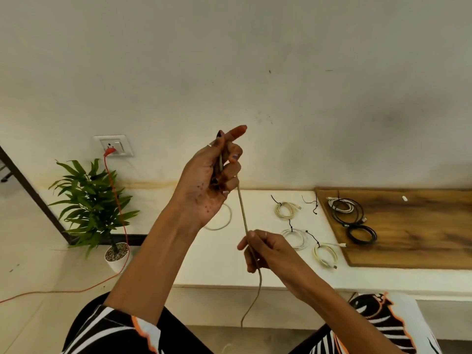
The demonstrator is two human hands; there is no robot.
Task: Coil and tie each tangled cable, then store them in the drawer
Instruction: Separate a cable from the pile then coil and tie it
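A thin beige cable (242, 210) runs taut between both hands in front of the wall. My left hand (214, 180) is raised and grips the cable's upper end in curled fingers, forefinger pointing up. Lower down, my right hand (260, 249) pinches the same cable, whose tail (255, 300) hangs toward my lap. On the white ledge (217, 264) lie three coiled white cables tied with black ties (286, 209) (296, 237) (325, 255). Two black coils (362, 233) (355, 210) and a white coil (341, 205) lie on the wooden board (413, 233). No drawer shows.
A loose white loop (224, 221) lies on the ledge behind my left wrist. A spare black tie (313, 204) lies near the board. A potted plant (94, 208) stands at the left, with a red cord (117, 200) plugged into a wall socket (115, 145).
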